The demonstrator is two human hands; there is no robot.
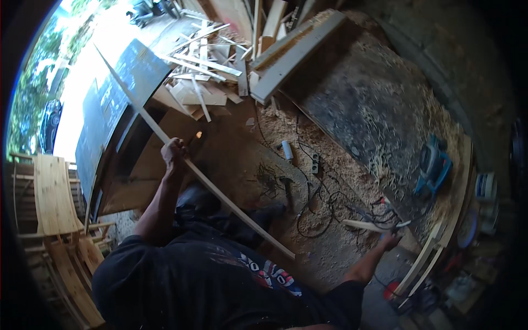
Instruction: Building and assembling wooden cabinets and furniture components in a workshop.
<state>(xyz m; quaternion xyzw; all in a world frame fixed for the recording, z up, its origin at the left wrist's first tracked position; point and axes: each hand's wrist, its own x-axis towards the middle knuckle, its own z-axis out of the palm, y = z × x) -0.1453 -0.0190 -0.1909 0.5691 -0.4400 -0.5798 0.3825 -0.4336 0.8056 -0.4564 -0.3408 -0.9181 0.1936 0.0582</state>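
My left hand (174, 148) is closed round a long, thin pale wooden strip (228, 203) that runs diagonally from the upper left down across my body. My right hand (391, 238) is at the lower right, fingers bent round something small that I cannot make out, beside a short white object (403, 224) and dark cables (324, 214). A short pale piece of wood (357, 225) lies just left of that hand. A teal power planer (432, 165) rests on the dark, shaving-strewn board (357, 99) above it.
A dark sheet panel (118, 93) stands at the left, wooden planks (55, 192) beyond it. Loose offcuts (201, 66) pile at the top beside long beams (300, 58). A white cylinder (287, 149) and a power strip (315, 163) lie among shavings. Buckets (485, 186) sit at the right.
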